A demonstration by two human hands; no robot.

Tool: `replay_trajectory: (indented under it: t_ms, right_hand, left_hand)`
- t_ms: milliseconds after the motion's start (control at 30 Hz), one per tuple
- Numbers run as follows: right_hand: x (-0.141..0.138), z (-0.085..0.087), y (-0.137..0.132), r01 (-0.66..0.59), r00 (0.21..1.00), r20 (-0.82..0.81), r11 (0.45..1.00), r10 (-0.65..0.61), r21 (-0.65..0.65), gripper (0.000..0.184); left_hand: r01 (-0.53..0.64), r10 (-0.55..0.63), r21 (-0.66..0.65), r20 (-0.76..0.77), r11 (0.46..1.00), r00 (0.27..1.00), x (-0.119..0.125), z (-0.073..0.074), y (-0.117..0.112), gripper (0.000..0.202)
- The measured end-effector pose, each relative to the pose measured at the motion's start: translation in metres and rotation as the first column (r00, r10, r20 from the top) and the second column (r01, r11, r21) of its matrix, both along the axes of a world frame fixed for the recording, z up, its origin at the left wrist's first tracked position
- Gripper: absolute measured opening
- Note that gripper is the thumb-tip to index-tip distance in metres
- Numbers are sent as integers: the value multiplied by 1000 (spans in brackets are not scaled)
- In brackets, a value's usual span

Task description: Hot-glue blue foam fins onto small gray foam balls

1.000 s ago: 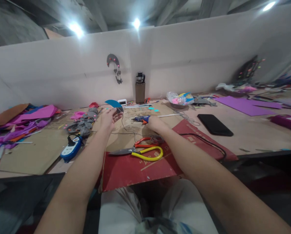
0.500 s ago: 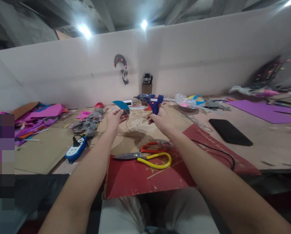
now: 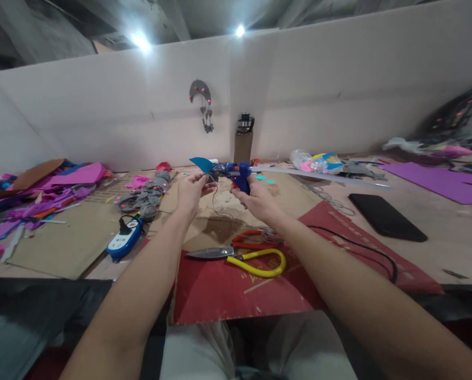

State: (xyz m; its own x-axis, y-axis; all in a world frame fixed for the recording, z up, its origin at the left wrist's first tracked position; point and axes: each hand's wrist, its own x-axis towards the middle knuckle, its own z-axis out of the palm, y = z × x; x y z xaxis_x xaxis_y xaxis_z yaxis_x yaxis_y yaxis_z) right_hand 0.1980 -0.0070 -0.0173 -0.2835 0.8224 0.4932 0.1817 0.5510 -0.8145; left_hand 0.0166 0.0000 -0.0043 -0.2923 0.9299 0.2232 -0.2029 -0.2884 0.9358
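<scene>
My left hand (image 3: 191,188) pinches a small teal curved foam piece (image 3: 201,163) and holds it up above the cardboard. A thin wire hangs down from that hand. My right hand (image 3: 255,198) grips a blue hot glue gun (image 3: 236,173) by its handle, with the nozzle pointing left and almost touching the teal piece. A long glue stick juts out of the gun's back to the right. Both hands hover above the brown cardboard sheet (image 3: 220,211).
Yellow-handled scissors (image 3: 244,256) and red-handled pliers (image 3: 249,240) lie on a red board (image 3: 236,290). A blue-white power strip (image 3: 123,240) sits left, grey foam bits (image 3: 144,198) beyond it. A black phone (image 3: 386,224) lies right. A bottle (image 3: 244,140) stands by the white wall.
My right hand lifted the glue gun off the table and brought it left, up to the teal piece. My left hand stayed raised, turning the piece toward the nozzle.
</scene>
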Motion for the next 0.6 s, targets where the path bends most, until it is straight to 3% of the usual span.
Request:
replay_trajectory:
  t_ms: [600]
  right_hand:
    - [-1, -1, -2, -23, 999, 41, 1000, 22, 19, 23]
  left_hand:
    - [-36, 35, -15, -61, 999, 998, 3, -2, 1, 7]
